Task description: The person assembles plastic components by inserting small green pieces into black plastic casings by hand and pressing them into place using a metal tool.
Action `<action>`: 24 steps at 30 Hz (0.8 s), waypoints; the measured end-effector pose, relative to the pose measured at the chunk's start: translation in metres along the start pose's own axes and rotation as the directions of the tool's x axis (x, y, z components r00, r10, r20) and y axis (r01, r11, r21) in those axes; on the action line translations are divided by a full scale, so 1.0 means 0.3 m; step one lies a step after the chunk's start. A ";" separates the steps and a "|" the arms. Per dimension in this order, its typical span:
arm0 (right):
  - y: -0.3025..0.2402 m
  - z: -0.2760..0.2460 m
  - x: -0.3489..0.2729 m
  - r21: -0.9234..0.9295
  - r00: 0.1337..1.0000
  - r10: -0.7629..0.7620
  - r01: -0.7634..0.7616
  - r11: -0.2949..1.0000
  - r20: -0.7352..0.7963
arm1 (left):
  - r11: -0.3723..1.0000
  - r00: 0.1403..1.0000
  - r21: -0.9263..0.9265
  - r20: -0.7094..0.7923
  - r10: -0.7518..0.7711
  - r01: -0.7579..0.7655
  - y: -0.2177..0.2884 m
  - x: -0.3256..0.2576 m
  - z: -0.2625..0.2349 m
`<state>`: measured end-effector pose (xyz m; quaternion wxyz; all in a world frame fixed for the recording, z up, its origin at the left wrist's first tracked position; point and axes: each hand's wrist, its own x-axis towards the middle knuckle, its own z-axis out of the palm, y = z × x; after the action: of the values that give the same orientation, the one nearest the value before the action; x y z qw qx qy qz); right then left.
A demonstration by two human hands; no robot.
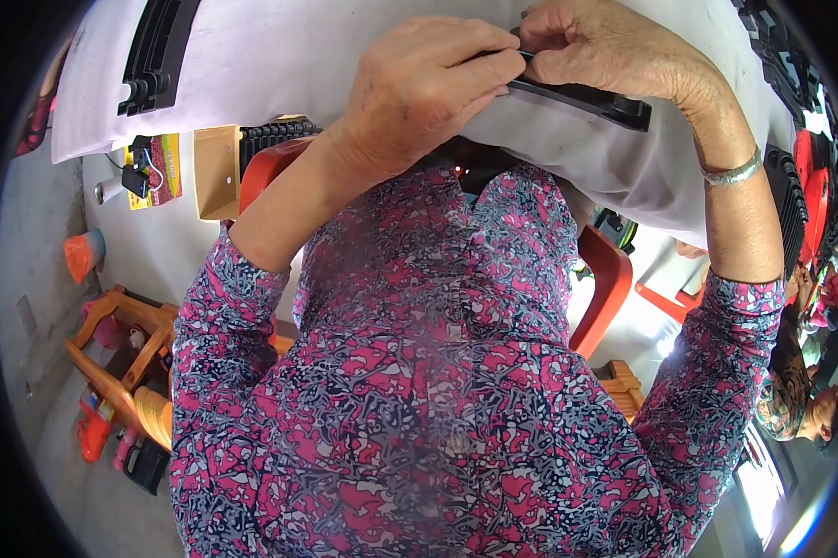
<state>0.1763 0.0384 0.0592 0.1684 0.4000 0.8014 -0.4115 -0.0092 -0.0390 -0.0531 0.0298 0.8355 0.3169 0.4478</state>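
At the edge of the cloth-covered table [279, 56], both my hands meet over a long black plastic strip [597, 102]. My left hand [433, 84] is closed, its thumb and fingers pinched together at the strip's left end. My right hand [614, 46] has its fingers curled and its thumb pressed on the strip close to the left fingertips. Between the fingertips, a small dark bit shows, too hidden to name. The strip's right end juts out below my right hand, over the cloth.
Another black plastic piece [158, 56] lies on the table at the left. Several black parts [781, 56] are piled at the far right. A cardboard box [216, 175] stands below the table, near a red chair [605, 288]. Another person [800, 405] is at the right edge.
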 end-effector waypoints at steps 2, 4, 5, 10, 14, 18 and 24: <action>0.014 0.002 -0.003 -0.014 1.000 0.002 -0.002 1.000 -0.014 | 1.000 0.999 0.003 0.033 0.015 -0.015 0.003 0.004 -0.001; 0.040 0.016 0.018 0.044 1.000 -0.007 0.007 0.999 0.011 | 1.000 1.000 -0.018 0.028 0.002 -0.002 0.003 0.007 -0.007; 0.043 0.018 0.016 0.045 1.000 -0.008 0.007 0.999 0.011 | 1.000 1.000 -0.018 0.030 0.001 -0.001 0.005 0.008 -0.010; 0.028 0.001 0.012 -0.051 0.998 -0.031 0.033 0.998 0.050 | 0.979 0.989 -0.163 0.104 -0.103 0.119 0.011 0.034 -0.036; 0.065 0.011 0.007 -0.072 0.992 -0.124 0.123 0.990 -0.016 | 0.855 0.879 -0.281 0.337 -0.338 0.436 0.039 0.124 -0.111; 0.145 0.024 0.022 -0.065 0.834 -0.544 0.540 0.839 -0.092 | 0.835 0.879 -0.330 0.349 -0.326 0.441 0.047 0.154 -0.107; 0.069 -0.011 0.023 -0.031 0.990 -0.084 0.088 0.996 0.111 | 0.831 0.882 -0.364 0.380 -0.280 0.420 0.026 0.186 -0.100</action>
<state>0.1883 0.0517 0.0462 0.2013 0.3390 0.8147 -0.4253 -0.0060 -0.0212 0.0081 0.3481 0.7935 0.3491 0.3569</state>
